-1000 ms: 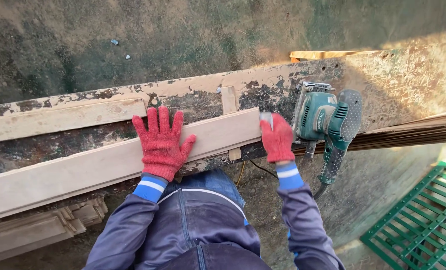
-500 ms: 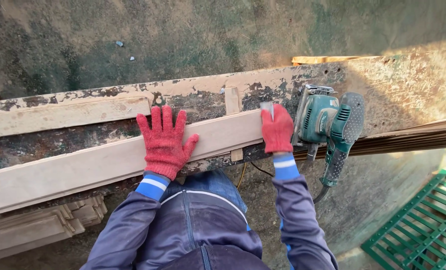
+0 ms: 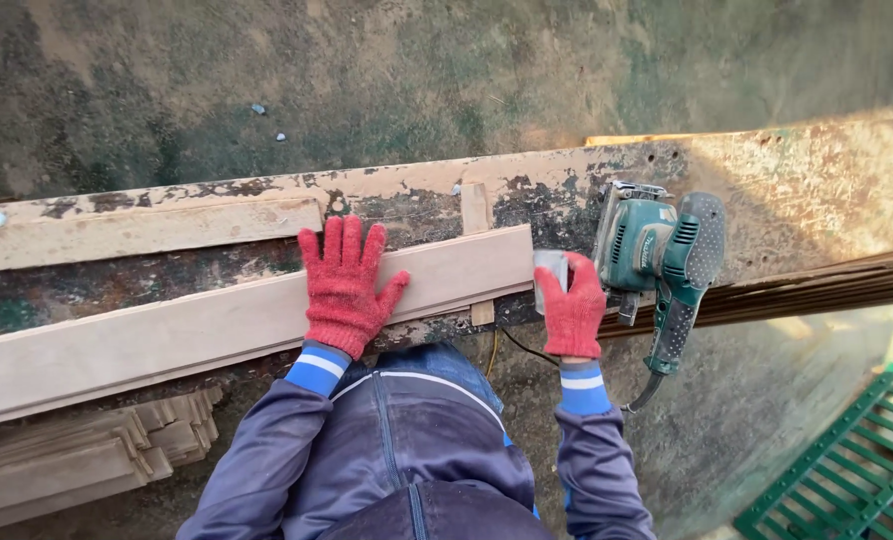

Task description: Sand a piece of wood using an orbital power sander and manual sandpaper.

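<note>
A long pale wooden board (image 3: 167,335) lies along a worn, paint-flaked workbench (image 3: 807,190). My left hand (image 3: 345,288), in a red knit glove, presses flat on the board with fingers spread. At the board's right end my right hand (image 3: 573,310), also in a red glove, grips a small grey sanding block (image 3: 550,266) against the end face. Just to the right of that hand a green electric sander (image 3: 657,255) rests on the bench, its cord hanging down.
A second pale plank (image 3: 137,232) lies farther back on the bench. A short wood strip (image 3: 477,215) crosses under the board. Stacked moulded trim pieces (image 3: 87,455) sit low on the left, thin dark strips (image 3: 827,285) at right, and a green metal grate (image 3: 847,470) at bottom right.
My right hand has slid down the board's end toward me with the grey block. The left hand stays flat on the board. The view has shifted slightly.
</note>
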